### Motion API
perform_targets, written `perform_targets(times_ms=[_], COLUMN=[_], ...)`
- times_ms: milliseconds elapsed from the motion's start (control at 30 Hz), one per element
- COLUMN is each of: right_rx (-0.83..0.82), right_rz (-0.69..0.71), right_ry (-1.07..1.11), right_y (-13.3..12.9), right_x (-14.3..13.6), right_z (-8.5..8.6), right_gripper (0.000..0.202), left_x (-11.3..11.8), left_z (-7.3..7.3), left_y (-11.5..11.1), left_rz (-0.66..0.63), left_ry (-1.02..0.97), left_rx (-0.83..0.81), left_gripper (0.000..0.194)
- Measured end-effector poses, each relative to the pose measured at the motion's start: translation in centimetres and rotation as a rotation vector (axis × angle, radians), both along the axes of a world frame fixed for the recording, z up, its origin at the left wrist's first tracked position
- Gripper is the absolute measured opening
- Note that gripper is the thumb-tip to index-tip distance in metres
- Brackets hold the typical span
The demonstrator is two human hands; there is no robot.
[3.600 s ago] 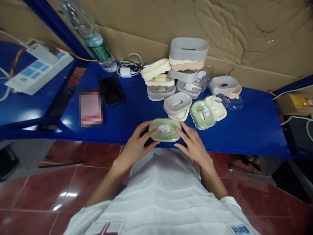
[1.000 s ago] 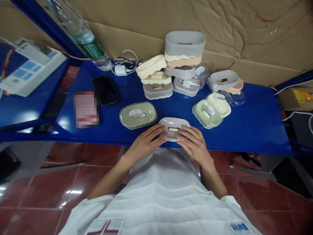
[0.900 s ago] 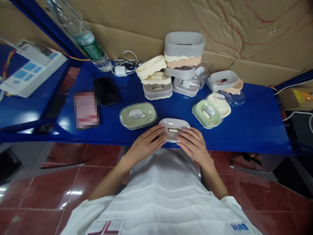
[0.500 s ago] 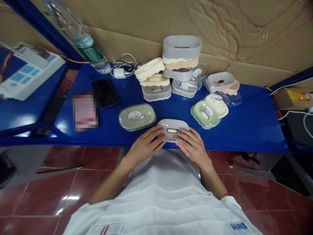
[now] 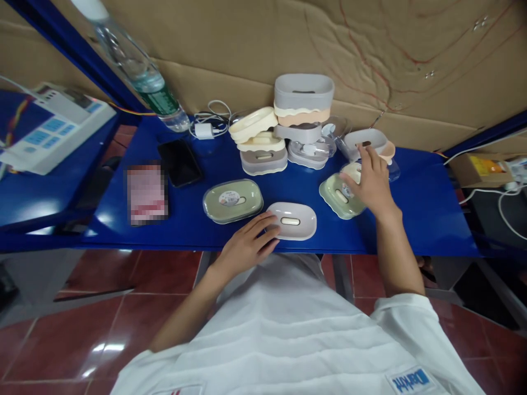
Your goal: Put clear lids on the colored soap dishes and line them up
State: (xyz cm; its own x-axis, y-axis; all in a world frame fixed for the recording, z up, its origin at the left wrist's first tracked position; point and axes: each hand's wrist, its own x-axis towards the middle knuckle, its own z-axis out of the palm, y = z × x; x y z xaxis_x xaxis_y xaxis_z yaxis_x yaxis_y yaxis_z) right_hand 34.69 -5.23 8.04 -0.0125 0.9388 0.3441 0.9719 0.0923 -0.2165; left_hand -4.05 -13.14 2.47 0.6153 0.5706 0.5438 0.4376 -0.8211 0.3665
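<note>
Contact on the near grey dish (image 5: 302, 222) had dropped from two hands to one. Right hand (image 5: 373, 184) had left its right end and reached out over the cluster at the right of the blue table (image 5: 432, 203); left hand (image 5: 242, 247) had stayed at the left end. Judgement: the dish needed only light steadying, leaving the right hand free to work among the other pieces.

Grip, right: wide, thumb well apart from the fingers, nothing visibly held. Fingertips overlapped the far grey dish (image 5: 354, 140), and the thumb lay over the cream dish (image 5: 354, 169) beside the right green dish (image 5: 335, 195); could not tell whether it touched any of them. Grip, left: fingers loosely bent over the rim, thumb by the near edge; could not tell whether it pinched or merely rested.

Near grey dish: at the table's front edge, before the wearer, lying flat, long side across. Oval, shallow, pale and glossy, with a raised rim; a cream oblong piece (image 5: 290, 221) showed at its centre. No label visible on it, unlike the left green dish (image 5: 214, 206) just beside it, which carried a round white label (image 5: 229, 198) under a clear cover.
</note>
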Motion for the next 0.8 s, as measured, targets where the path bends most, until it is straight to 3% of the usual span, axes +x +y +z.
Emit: perform_targets(times_ms=[67, 133, 200, 300, 400, 467, 567, 700, 800], right_rx=[-0.048, -0.052, -0.018, 0.029, 0.118, 0.294, 0.438, 0.061, -0.091], right_rz=[-0.012, 0.000, -0.003, -0.009, -0.011, -0.043, -0.012, 0.227, 0.248], right_ry=[0.033, 0.122, 0.284, 0.612, 0.923, 1.114, 1.167, 1.280, 1.219], right_y=[3.0, 5.0, 5.9, 5.3, 2.6, -0.4, -5.6, -11.1, -12.3], right_x=[1.4, 2.3, 2.9, 3.3, 1.8, -0.6, -5.5, -10.7, -12.5], right_z=[-0.9, -1.5, -1.6, -0.9, -0.1, 0.0, -0.6, -2.1, -3.3], right_gripper=[0.077, 0.056, 0.042, 0.042, 0.040, 0.036, 0.032, 0.030, 0.039], left_x=[-0.1, -0.1, -0.2, -0.3, -0.3, -0.4, -0.4, -0.7, -0.8], left_z=[0.1, 0.1, 0.0, 0.0, 0.0, -0.1, -0.5, -1.1, -1.2], left_y=[0.0, 0.1, 0.1, 0.1, -0.1, -0.2, -0.4, -0.4, -0.3], left_rz=[-0.016, -0.025, -0.026, -0.028, -0.011, 0.036, 0.107, 0.138, 0.130], left_ry=[-0.014, -0.019, -0.022, -0.014, 0.001, -0.002, -0.043, -0.099, -0.071], left_rx=[-0.012, -0.018, -0.022, -0.027, -0.016, 0.016, 0.094, 0.146, 0.134], left_gripper=[0.030, 0.033, 0.034, 0.034, 0.038, 0.043, 0.052, 0.063, 0.063])
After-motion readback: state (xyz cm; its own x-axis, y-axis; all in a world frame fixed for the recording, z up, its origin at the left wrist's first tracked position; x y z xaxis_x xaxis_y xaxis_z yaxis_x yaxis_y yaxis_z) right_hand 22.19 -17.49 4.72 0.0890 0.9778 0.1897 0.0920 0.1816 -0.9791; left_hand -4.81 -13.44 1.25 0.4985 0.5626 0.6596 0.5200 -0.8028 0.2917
